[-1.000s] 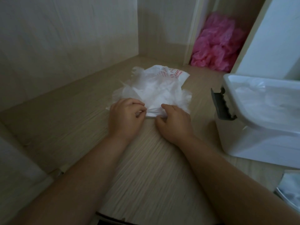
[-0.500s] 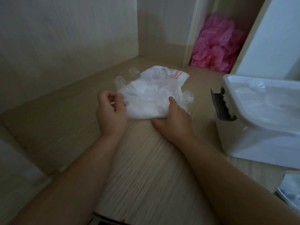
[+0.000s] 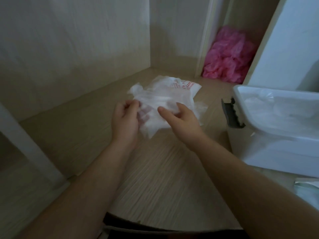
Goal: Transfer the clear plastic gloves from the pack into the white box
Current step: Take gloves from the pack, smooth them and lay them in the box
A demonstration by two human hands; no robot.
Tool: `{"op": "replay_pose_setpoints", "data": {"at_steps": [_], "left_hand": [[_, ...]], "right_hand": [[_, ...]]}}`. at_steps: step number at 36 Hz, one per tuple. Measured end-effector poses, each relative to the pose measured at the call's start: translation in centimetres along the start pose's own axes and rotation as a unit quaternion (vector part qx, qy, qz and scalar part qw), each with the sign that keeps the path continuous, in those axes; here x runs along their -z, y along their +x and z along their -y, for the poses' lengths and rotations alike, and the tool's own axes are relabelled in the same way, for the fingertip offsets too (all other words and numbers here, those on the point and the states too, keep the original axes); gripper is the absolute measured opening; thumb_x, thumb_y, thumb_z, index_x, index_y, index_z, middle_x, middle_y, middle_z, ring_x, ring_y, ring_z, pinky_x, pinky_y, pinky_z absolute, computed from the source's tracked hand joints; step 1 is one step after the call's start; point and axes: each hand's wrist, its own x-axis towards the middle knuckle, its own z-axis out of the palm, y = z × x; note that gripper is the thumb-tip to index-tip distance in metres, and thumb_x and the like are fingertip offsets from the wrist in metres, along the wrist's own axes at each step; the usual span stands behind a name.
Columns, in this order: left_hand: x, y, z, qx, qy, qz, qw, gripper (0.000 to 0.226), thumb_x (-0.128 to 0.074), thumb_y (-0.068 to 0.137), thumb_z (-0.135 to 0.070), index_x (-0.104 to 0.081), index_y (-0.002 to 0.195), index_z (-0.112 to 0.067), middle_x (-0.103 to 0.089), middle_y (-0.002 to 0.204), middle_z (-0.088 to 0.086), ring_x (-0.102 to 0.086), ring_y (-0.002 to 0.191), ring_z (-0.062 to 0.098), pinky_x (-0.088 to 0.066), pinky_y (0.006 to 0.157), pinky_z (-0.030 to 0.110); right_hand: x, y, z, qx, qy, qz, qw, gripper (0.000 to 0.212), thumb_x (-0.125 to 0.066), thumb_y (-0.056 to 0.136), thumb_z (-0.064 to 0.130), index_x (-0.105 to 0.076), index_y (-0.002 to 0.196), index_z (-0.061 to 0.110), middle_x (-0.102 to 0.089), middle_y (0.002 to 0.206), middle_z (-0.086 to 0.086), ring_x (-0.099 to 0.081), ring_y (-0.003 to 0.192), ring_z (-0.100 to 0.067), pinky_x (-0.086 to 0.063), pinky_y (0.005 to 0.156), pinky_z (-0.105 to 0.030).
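Observation:
A crumpled bunch of clear plastic gloves (image 3: 160,104) sits in the middle of the wooden shelf, lifted slightly at its near edge. Behind it lies the pack (image 3: 183,85), thin plastic with red print. My left hand (image 3: 125,118) pinches the left edge of the bunch, fingers showing through the film. My right hand (image 3: 181,116) grips the bunch from the right, thumb on top. The white box (image 3: 276,149) stands open at the right with clear gloves inside it.
A grey latch (image 3: 231,112) sticks out of the box's left side. A heap of pink plastic (image 3: 227,56) fills the back compartment. A silvery packet (image 3: 307,188) lies at the lower right. Wooden walls close the shelf at left and back.
Both hands have risen from the shelf with the bunch of gloves. My right hand has turned from pressing flat to gripping it. My left hand keeps its pinch on the left edge.

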Motion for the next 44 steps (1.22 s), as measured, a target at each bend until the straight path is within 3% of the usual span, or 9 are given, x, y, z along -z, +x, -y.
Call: {"op": "replay_pose_setpoints", "data": {"at_steps": [11,15,18,22,25,29,37,40,44], "left_hand": [[0.0,-1.3,-3.9,0.195,-0.051,0.360,0.911,0.050,-0.054,0.084,-0.048,-0.066,0.117,-0.013,-0.069,0.106,0.009,-0.068,0.091,0.019,-0.056,0.075,0.030],[-1.2,-1.5,-3.9,0.164,0.025,0.314,0.935,0.030,-0.064,0.087,-0.016,-0.063,0.116,-0.007,-0.069,0.098,0.009,-0.067,0.085,0.017,-0.056,0.072,0.029],[-2.2,-2.0,-4.4,0.157,-0.036,0.274,0.948,0.015,-0.054,0.093,-0.007,-0.063,0.105,-0.008,-0.072,0.077,0.000,-0.069,0.069,0.008,-0.056,0.058,0.021],[-2.8,-2.2,-5.0,0.170,-0.138,0.252,0.943,0.012,-0.052,0.092,-0.005,-0.065,0.093,-0.007,-0.072,0.075,0.002,-0.069,0.065,0.007,-0.054,0.055,0.018],[-3.1,-2.5,-5.1,0.170,-0.169,0.255,0.937,0.023,-0.061,0.080,-0.009,-0.065,0.102,-0.005,-0.070,0.092,0.005,-0.069,0.077,0.009,-0.056,0.064,0.018],[-3.6,-2.8,-4.9,0.165,-0.140,0.244,0.946,0.020,-0.059,0.085,-0.010,-0.064,0.103,-0.007,-0.072,0.089,0.005,-0.069,0.079,0.013,-0.055,0.062,0.022],[-4.6,-1.9,-6.1,0.128,-0.014,0.187,0.974,0.013,-0.062,0.085,-0.025,-0.055,0.074,-0.028,-0.052,0.078,-0.011,-0.052,0.078,0.005,-0.034,0.083,0.029],[-5.8,-1.4,-6.4,0.086,0.035,0.173,0.980,0.007,-0.066,0.083,-0.031,-0.062,0.089,-0.030,-0.056,0.091,-0.012,-0.048,0.120,0.016,-0.031,0.090,0.032],[-8.1,-1.9,-7.0,0.066,0.073,0.167,0.981,0.057,-0.068,0.082,-0.037,-0.055,0.133,-0.016,-0.059,0.130,0.004,-0.034,0.138,0.029,-0.030,0.109,0.039]], "right_hand": [[2.8,0.3,5.6,-0.050,0.156,0.100,0.981,0.014,-0.057,0.089,0.007,-0.056,0.075,0.010,-0.053,0.062,-0.001,-0.055,0.059,-0.012,-0.052,0.069,-0.035],[3.3,0.1,6.5,-0.049,0.148,0.055,0.986,0.008,-0.060,0.089,0.014,-0.058,0.085,0.008,-0.053,0.062,-0.001,-0.051,0.058,-0.014,-0.050,0.057,-0.028],[3.9,0.4,6.6,-0.053,0.190,-0.017,0.980,0.061,-0.068,0.084,0.033,-0.040,0.135,0.013,-0.059,0.105,-0.007,-0.059,0.091,-0.019,-0.053,0.072,-0.031],[4.1,-0.1,6.3,-0.095,0.135,0.006,0.986,0.102,-0.068,0.078,0.052,-0.003,0.152,0.023,-0.034,0.147,-0.002,-0.042,0.128,-0.025,-0.042,0.092,-0.034],[3.9,-0.5,6.4,-0.165,0.172,0.046,0.970,0.088,-0.072,0.073,0.052,-0.031,0.143,0.018,-0.050,0.129,0.001,-0.052,0.117,-0.022,-0.047,0.094,-0.041],[4.2,-0.6,6.8,-0.139,0.233,0.022,0.962,0.007,-0.066,0.086,0.010,-0.059,0.087,0.011,-0.059,0.076,-0.004,-0.057,0.064,-0.014,-0.050,0.067,-0.030],[7.8,-0.1,8.4,-0.058,0.186,-0.072,0.978,0.023,-0.055,0.089,0.005,-0.056,0.067,0.012,-0.047,0.062,-0.003,-0.040,0.048,-0.012,-0.046,0.057,-0.028],[9.7,-0.4,9.2,-0.050,0.172,-0.123,0.976,0.025,-0.049,0.093,0.005,-0.052,0.068,0.010,-0.042,0.060,-0.004,-0.040,0.051,-0.013,-0.049,0.053,-0.027],[13.1,-1.1,9.5,-0.046,0.112,-0.198,0.973,0.027,-0.040,0.096,0.005,-0.052,0.072,0.009,-0.042,0.060,-0.003,-0.041,0.049,-0.014,-0.041,0.039,-0.018]]}}
